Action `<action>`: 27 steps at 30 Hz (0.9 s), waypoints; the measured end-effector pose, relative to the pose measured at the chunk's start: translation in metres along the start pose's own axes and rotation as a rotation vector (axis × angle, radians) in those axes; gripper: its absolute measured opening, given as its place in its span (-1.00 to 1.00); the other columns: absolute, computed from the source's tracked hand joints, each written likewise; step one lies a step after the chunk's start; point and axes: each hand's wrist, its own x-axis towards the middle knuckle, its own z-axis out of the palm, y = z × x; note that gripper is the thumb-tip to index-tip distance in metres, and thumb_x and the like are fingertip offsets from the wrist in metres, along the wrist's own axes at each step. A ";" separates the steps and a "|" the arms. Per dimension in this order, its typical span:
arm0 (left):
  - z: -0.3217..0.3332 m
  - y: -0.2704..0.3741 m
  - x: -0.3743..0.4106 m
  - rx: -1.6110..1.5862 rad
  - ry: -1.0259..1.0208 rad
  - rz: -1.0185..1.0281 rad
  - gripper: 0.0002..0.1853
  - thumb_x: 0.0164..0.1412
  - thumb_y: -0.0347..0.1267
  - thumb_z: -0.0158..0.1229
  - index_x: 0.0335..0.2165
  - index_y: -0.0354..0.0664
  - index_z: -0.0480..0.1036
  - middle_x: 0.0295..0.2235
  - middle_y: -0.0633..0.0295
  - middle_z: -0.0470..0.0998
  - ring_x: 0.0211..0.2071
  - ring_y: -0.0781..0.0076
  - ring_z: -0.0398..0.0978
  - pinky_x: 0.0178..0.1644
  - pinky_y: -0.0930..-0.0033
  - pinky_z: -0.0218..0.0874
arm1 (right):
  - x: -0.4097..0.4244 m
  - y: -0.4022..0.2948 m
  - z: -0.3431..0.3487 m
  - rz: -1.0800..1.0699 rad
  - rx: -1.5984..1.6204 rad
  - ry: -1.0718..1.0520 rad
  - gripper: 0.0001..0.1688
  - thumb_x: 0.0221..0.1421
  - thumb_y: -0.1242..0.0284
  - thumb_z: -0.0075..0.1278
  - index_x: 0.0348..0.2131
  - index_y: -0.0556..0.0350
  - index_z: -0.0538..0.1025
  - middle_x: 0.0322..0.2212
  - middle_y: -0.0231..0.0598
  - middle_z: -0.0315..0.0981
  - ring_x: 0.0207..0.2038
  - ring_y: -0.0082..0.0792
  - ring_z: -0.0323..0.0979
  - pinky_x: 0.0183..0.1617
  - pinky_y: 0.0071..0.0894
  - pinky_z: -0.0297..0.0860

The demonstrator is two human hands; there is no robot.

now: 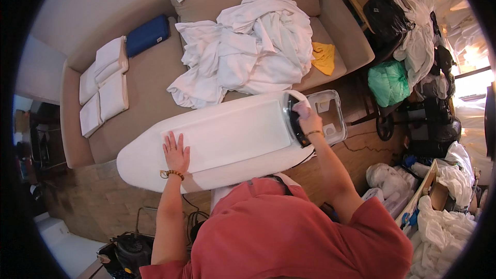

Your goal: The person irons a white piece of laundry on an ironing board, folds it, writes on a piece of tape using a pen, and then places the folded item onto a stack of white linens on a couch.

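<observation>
A white ironing board (135,159) lies across in front of me, with a smooth, flat, folded white cloth (236,130) spread along it. Near the cloth's left end my left hand (177,154) rests palm down, fingers spread, on the cloth. At the other end my right hand (311,123) grips a dark clothes iron (296,118), which stands over the cloth's right end. The iron's handle is mostly covered by my fingers, and a pinkish patch beside them is blurred. A clear-framed iron rest (336,118) projects from the board's right end.
Behind the board is a beige sofa (143,85) with a heap of crumpled white fabric (252,50), folded white cloths (112,97), a blue folded item (147,35) and a yellow cloth (323,58). Bags (389,83) crowd the right side; a cable (362,149) crosses the floor.
</observation>
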 end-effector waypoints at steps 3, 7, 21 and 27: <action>-0.001 0.005 -0.001 0.011 -0.018 -0.016 -0.40 0.09 -0.18 -0.04 0.11 -0.02 0.10 0.20 0.03 -0.15 0.20 -0.06 -0.18 0.21 -0.06 -0.35 | 0.042 0.053 -0.022 0.026 -0.065 0.170 -0.54 -0.25 0.38 0.03 -0.23 0.10 0.44 -0.36 0.10 0.44 -0.31 0.02 0.44 -0.20 -0.17 0.36; -0.008 0.018 -0.006 0.018 -0.027 -0.112 -0.35 0.08 -0.16 -0.03 0.11 -0.16 0.07 0.19 -0.04 -0.15 0.19 -0.10 -0.19 0.21 -0.08 -0.36 | 0.064 0.105 -0.050 0.171 0.332 0.125 -0.53 -0.25 0.45 0.02 -0.20 0.13 0.44 -0.42 -0.02 0.46 -0.45 -0.15 0.46 -0.41 -0.28 0.39; 0.022 0.144 0.030 -0.134 -0.019 -0.033 -0.23 0.09 -0.05 -0.06 0.11 -0.36 -0.01 0.18 -0.09 -0.11 0.20 -0.04 -0.15 0.21 -0.02 -0.34 | 0.033 0.081 -0.007 -0.375 -0.200 0.459 -0.38 -0.19 0.18 0.14 -0.17 0.16 0.35 -0.27 0.03 0.31 -0.24 0.04 0.27 -0.14 -0.08 0.21; 0.028 0.182 0.053 -0.253 0.039 -0.060 -0.24 0.13 -0.06 -0.12 0.11 -0.40 -0.05 0.17 -0.12 -0.09 0.20 -0.05 -0.16 0.22 -0.03 -0.37 | -0.015 0.010 0.085 -0.149 0.026 -0.122 -0.45 -0.21 0.30 0.16 -0.23 0.25 0.37 -0.31 0.02 0.36 -0.24 -0.02 0.33 -0.14 -0.18 0.27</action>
